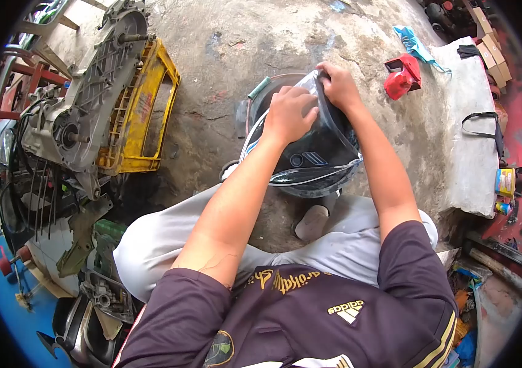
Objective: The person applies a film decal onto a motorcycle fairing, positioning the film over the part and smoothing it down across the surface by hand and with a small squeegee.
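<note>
A glossy black piece with pale edging and a blue-and-white mark, which looks like a motorcycle seat (304, 150), lies in front of my knees. It rests over a round dark base whose kind I cannot make out. My left hand (290, 113) presses on its upper left side, fingers curled over the material and thumb pointing right. At the far end, my right hand (339, 86) grips the rim with bent fingers. A tool with a green handle (260, 88) sits beside the left edge, near a thin reddish cord. What lies under my fingers is hidden.
On the left, a metal engine casing (83, 98) leans on a yellow crate (150, 110). A red plastic part (403, 76) and a blue wrapper (417, 46) lie on the concrete floor to the right, by a pale ledge (469, 141). Loose parts crowd the lower left.
</note>
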A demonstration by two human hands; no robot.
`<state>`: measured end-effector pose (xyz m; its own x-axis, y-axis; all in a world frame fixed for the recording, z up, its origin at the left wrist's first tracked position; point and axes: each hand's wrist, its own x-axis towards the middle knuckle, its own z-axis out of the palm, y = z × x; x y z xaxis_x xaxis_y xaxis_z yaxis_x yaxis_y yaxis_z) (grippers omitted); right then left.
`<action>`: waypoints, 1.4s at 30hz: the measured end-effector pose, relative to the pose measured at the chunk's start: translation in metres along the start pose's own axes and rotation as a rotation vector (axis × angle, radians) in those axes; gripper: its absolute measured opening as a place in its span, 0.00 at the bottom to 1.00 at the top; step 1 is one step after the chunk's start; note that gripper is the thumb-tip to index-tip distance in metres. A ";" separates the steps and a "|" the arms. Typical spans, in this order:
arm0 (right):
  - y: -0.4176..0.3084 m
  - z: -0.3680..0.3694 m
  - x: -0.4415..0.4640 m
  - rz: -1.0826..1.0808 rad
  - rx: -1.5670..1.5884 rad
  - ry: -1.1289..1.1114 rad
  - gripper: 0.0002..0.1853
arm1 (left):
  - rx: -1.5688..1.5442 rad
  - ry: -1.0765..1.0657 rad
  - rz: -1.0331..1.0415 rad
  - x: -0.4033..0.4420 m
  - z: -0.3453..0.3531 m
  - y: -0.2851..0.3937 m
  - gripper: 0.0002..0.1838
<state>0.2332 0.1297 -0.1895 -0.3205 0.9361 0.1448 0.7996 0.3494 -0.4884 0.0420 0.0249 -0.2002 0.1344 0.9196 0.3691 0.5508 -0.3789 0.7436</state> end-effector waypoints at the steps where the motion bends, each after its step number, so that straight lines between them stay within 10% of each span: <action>1: 0.000 0.003 0.005 0.002 0.004 0.004 0.16 | 0.000 -0.009 0.002 0.001 -0.001 0.001 0.15; 42: -0.012 0.015 -0.032 0.092 0.182 0.252 0.13 | 0.000 0.010 0.013 0.001 -0.003 0.006 0.14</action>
<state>0.2265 0.0954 -0.2009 -0.0969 0.9521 0.2899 0.7082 0.2706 -0.6521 0.0426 0.0231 -0.1940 0.1332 0.9135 0.3844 0.5494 -0.3909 0.7385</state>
